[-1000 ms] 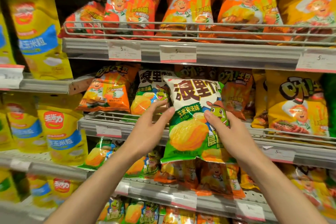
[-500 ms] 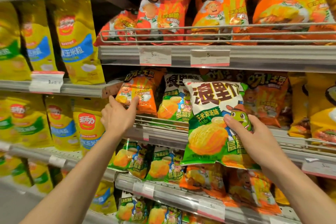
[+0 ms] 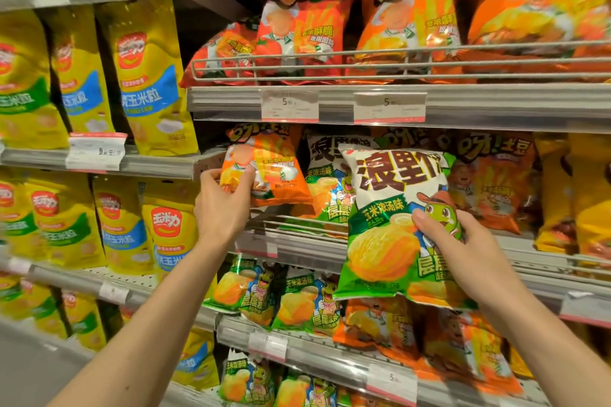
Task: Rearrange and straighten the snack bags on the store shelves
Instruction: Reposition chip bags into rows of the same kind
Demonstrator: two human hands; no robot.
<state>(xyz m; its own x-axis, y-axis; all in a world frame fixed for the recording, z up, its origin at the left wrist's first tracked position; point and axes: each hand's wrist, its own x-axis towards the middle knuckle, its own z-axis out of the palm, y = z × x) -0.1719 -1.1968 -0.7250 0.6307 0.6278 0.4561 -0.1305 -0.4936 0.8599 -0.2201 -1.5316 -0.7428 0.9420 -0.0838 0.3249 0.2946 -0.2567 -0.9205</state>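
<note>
While holding both bags off the middle shelf (image 3: 297,246), risk of dropping: right hand (image 3: 463,251) grips green-and-white bag (image 3: 393,225) by one lower edge only, thumb across the front, bag hanging out past the rail; left hand (image 3: 221,205) pinches corner of smaller orange bag (image 3: 267,172), tilted at the shelf's left end. Could snag on wire rail (image 3: 297,225) going back in. Crowded by another green bag (image 3: 327,188) behind, yellow bags (image 3: 145,76) left, price tags (image 3: 289,106) above.

A green-and-white chip bag (image 3: 393,228) is held upright before the middle shelf rail (image 3: 297,238); an orange potato-snack bag (image 3: 267,168), tilted, is gripped left of it.
</note>
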